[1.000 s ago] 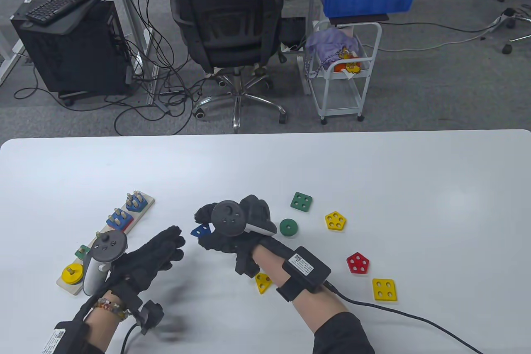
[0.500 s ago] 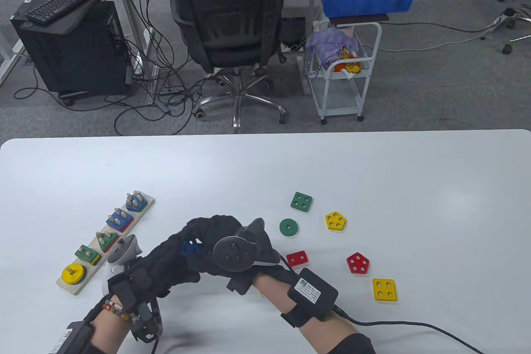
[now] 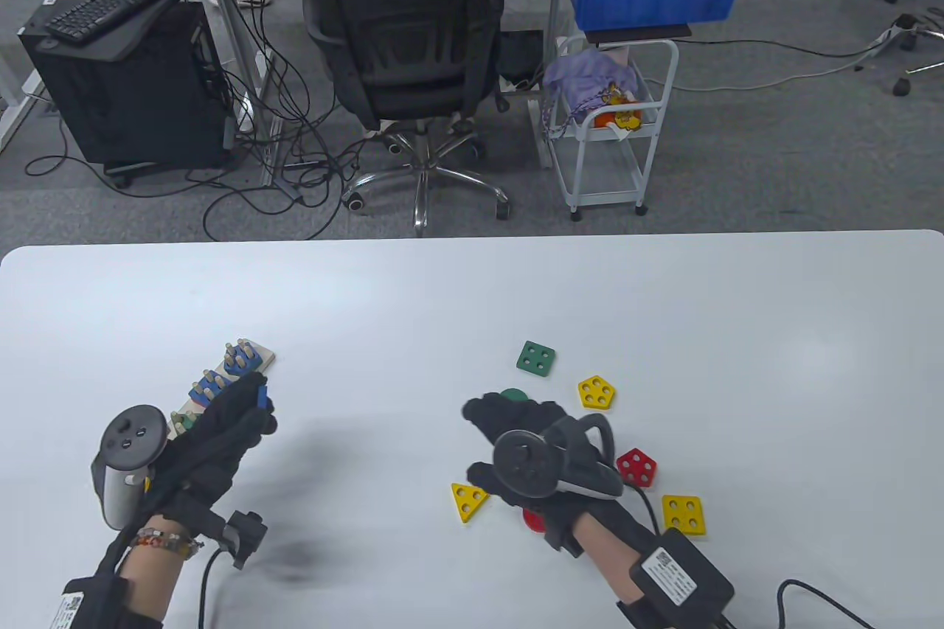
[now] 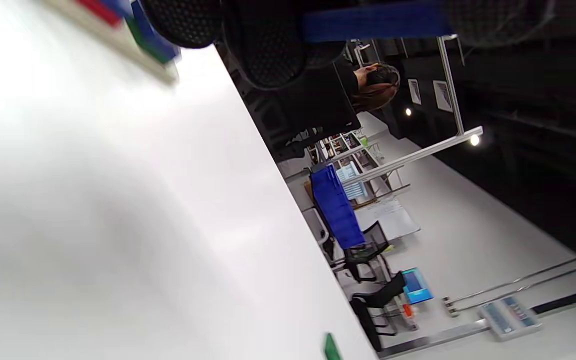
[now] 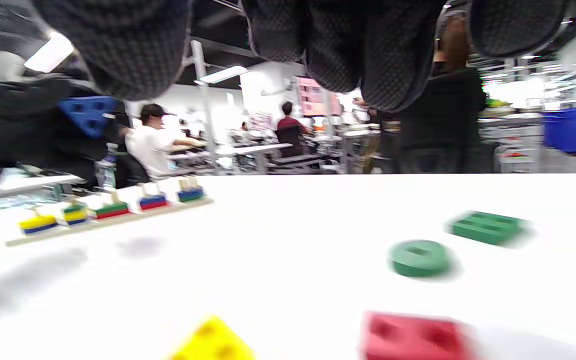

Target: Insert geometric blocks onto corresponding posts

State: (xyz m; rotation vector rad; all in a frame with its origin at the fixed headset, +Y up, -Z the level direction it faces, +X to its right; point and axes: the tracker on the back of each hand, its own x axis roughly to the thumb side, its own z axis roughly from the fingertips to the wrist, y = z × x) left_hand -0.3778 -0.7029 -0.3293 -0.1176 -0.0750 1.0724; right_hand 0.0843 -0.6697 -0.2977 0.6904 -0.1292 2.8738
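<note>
Seven loose blocks lie near your right hand (image 3: 542, 448), its fingers spread, holding nothing. Your left hand (image 3: 221, 426) pinches blue triangle (image 3: 261, 394) at fingertips, over peg board (image 3: 259, 365).

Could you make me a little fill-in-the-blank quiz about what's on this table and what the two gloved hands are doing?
1. The left hand holds a ____ triangle block above the peg board.
2. The pentagon block beside the green square block is ____.
3. The right hand hovers over the loose blocks and holds ____.

Missing words: blue; yellow; nothing
</note>
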